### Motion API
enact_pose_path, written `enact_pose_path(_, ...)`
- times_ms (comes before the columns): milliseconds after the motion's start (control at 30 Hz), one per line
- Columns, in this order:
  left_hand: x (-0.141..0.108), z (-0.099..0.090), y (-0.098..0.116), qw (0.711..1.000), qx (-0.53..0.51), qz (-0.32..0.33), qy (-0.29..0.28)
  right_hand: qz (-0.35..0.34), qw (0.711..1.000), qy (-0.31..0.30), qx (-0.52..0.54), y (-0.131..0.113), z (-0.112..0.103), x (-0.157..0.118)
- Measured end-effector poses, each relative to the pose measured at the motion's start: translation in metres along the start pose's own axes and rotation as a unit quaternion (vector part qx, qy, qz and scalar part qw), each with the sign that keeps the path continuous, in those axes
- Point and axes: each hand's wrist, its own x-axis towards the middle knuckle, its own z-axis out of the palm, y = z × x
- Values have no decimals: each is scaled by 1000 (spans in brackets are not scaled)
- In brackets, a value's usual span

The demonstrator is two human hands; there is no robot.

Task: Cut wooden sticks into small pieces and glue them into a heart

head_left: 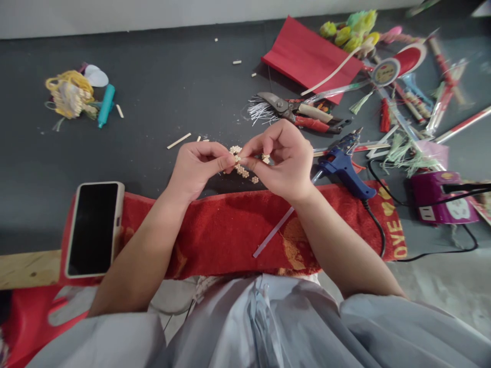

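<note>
My left hand (pixel 201 168) and my right hand (pixel 284 158) meet above the table, thumbs and forefingers pinched together. Between their fingertips they hold a small cream flower-shaped piece (pixel 237 159), partly covered by the fingers. Just beneath and around it lie several more cream flower-shaped pieces (pixel 242 170), seemingly in a cluster or string; whether they are joined I cannot tell. Another such piece (pixel 266 159) shows by the curled fingers of my right hand. Both forearms pass over a red towel (pixel 230 235) along the table's near edge.
A phone (pixel 94 230) lies left on the towel. Right of my hands are a blue glue gun (pixel 343 166) with a glue stick and cord, pruning shears (pixel 297 110), red paper (pixel 307 56), a ribbon spool (pixel 399 64) and a purple power block (pixel 441 197). Yellow thread (pixel 71 92) sits far left.
</note>
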Motion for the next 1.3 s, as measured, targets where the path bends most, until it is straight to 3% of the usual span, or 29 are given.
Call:
enact_pose_path(200, 0, 2, -2, 1000, -9, -7, 3, 37, 999, -1, 3, 3, -1, 0)
enact_pose_path(433, 0, 9, 4, 995, -40, -82, 41, 83, 996, -24, 27, 9, -5, 3)
enact_pose_path(600, 0, 7, 7, 992, -59, -105, 29, 72, 997, -23, 21, 8, -4, 2)
enact_pose_path(1000, 1, 1, 5, 996, -27, -88, 10, -21, 994, -28, -99, -6, -10, 2)
enact_pose_path(1300, 2, 1, 10, 997, 5, -74, -20, -26, 993, -33, -112, -5, -8, 0)
